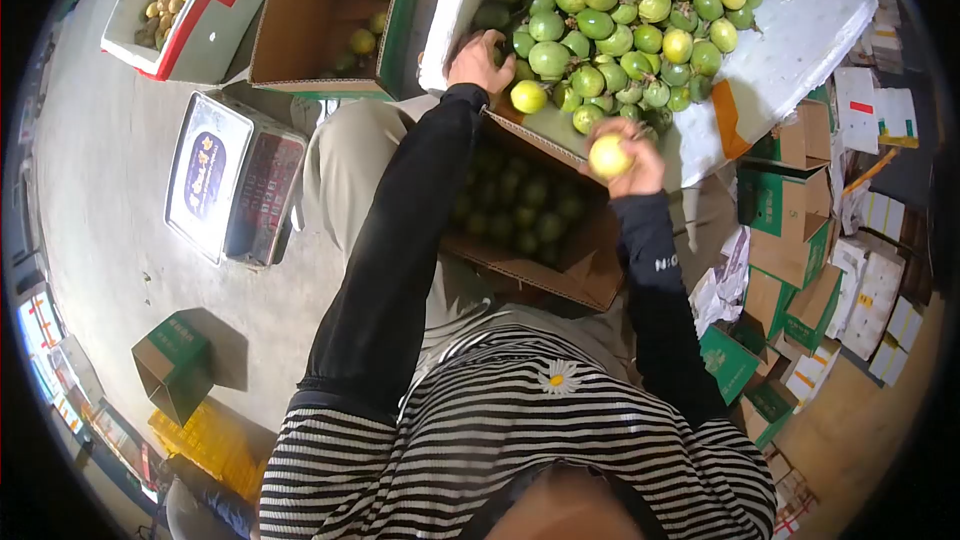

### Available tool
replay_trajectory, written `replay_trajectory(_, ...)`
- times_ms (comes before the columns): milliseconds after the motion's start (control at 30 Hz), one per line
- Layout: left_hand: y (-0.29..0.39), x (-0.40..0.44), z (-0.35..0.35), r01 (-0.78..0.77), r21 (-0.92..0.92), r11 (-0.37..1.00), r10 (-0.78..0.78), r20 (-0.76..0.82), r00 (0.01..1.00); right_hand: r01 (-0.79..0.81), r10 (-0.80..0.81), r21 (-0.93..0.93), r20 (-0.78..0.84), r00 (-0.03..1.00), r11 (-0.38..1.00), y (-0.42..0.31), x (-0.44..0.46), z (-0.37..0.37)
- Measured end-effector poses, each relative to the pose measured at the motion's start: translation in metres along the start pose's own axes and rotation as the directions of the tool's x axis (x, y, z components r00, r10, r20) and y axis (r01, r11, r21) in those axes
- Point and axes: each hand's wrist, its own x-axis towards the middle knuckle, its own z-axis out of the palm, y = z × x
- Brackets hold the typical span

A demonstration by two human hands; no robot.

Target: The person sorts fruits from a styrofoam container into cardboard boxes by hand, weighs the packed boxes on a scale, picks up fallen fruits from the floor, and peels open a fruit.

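Observation:
My right hand (640, 162) is closed around a yellow passion fruit (610, 156) above the right edge of an open cardboard box (595, 270). Inside that box, in shadow, lie several green passion fruits (520, 202). My left hand (480, 62) is at the near left corner of a white foam box (447, 35), thumb and fingers apart beside the fruit; some fingertips are hidden. Green and yellowish passion fruits (598, 23) are heaped in this foam box. One yellow passion fruit (528, 96) lies near its front edge, just right of my left hand.
A scale (235, 180) stands on the floor at left. Behind it are a cardboard box (320, 20) with a few fruits and a foam box (215, 15) with more. A green carton (175, 360) and yellow crate (215, 445) sit lower left. Cartons (790, 230) are piled at right.

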Motion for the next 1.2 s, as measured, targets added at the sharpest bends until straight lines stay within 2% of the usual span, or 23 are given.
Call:
replay_trajectory(33, 0.000, 0.000, 0.000, 0.002, -0.006, 1.000, -0.002, 0.010, 1.000, -0.083, 0.083, -0.005, 0.161, 0.983, 0.997, 0.013, -0.008, -0.003)
replay_trajectory(67, 0.000, -0.001, 0.000, 0.010, 0.004, 1.000, -0.010, 0.016, 1.000, -0.074, 0.158, -0.364, 0.206, 0.966, 0.928, 0.034, -0.007, -0.008)
replay_trajectory(100, 0.003, 0.000, -0.002, 0.015, 0.015, 1.000, -0.016, 0.021, 1.000, -0.039, 0.190, -0.724, 0.128, 0.973, 0.689, 0.043, -0.014, 0.016)
replay_trajectory(133, 0.004, 0.000, -0.003, 0.021, 0.026, 0.999, -0.022, 0.025, 0.999, 0.281, 0.121, -0.865, 0.359, 0.925, 0.416, 0.073, -0.009, 0.014)
replay_trajectory(167, 0.003, -0.001, -0.002, 0.014, 0.023, 1.000, -0.014, 0.020, 1.000, 0.276, 0.137, -0.952, 0.293, 0.946, 0.132, 0.098, -0.009, 0.020)
replay_trajectory(200, 0.004, -0.002, -0.002, 0.007, 0.020, 1.000, -0.007, 0.014, 1.000, 0.275, 0.460, -0.932, 0.142, 0.876, -0.237, 0.117, 0.005, 0.028)
replay_trajectory(233, 0.003, -0.001, -0.002, 0.000, 0.020, 1.000, 0.000, 0.005, 1.000, 0.368, 0.512, -0.876, 0.172, 0.842, -0.312, 0.139, 0.010, 0.032)
replay_trajectory(300, 0.001, -0.001, -0.001, 0.006, 0.011, 1.000, -0.006, 0.009, 1.000, 0.329, 0.322, -0.936, 0.277, 0.906, -0.122, 0.222, 0.017, 0.016)
replay_trajectory(333, 0.000, -0.001, 0.000, 0.009, 0.006, 1.000, -0.009, 0.011, 1.000, 0.337, 0.283, -0.936, 0.296, 0.912, -0.106, 0.244, 0.020, 0.016)
replay_trajectory(600, 0.003, -0.002, -0.001, 0.068, 0.029, 0.997, -0.069, 0.037, 0.997, 0.355, 0.351, -0.928, 0.298, 0.888, -0.110, 0.256, 0.029, 0.016)
replay_trajectory(1033, 0.005, -0.002, -0.002, 0.021, 0.043, 0.999, -0.022, 0.024, 0.999, 0.321, 0.440, -0.943, 0.252, 0.862, -0.090, 0.231, 0.030, -0.004)
replay_trajectory(1133, 0.006, -0.003, -0.001, 0.031, 0.048, 0.998, -0.031, -0.003, 1.000, 0.264, 0.422, -0.964, 0.246, 0.872, 0.016, 0.209, 0.027, -0.013)
replay_trajectory(1200, 0.010, -0.004, -0.003, 0.045, 0.036, 0.998, -0.045, -0.012, 0.999, 0.164, 0.390, -0.959, 0.246, 0.887, 0.233, 0.180, 0.013, -0.026)
